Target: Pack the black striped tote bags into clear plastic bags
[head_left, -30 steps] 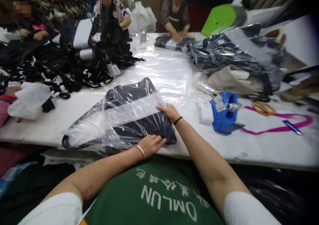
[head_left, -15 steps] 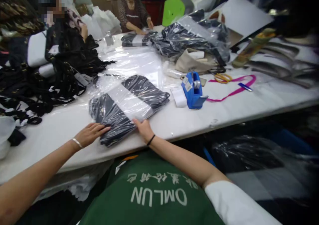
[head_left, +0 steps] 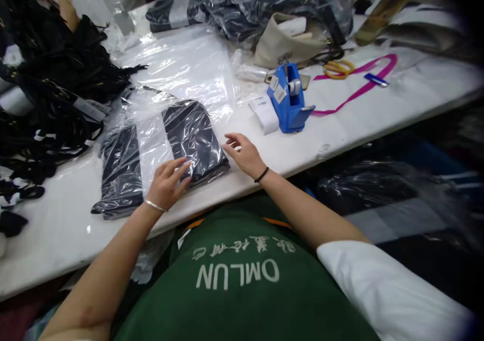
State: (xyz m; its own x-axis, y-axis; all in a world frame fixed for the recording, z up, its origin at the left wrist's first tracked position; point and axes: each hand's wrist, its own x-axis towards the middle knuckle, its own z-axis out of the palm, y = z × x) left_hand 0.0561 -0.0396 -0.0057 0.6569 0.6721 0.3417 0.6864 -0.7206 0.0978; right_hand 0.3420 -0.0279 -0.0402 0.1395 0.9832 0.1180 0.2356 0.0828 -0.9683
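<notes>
Evidently soft and slick in its film, the plastic-wrapped dark bag (head_left: 189,137) lies along the table's (head_left: 302,152) near edge. The left hand (head_left: 168,182) is loosely spread over it; the right hand (head_left: 244,154), half-curled, pinches nothing beside it. Probably light, it is best held with palms under both ends.

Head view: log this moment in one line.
left hand: over wrapped dark bundle; right hand: beside it; blue tape dispenser: on table
</notes>
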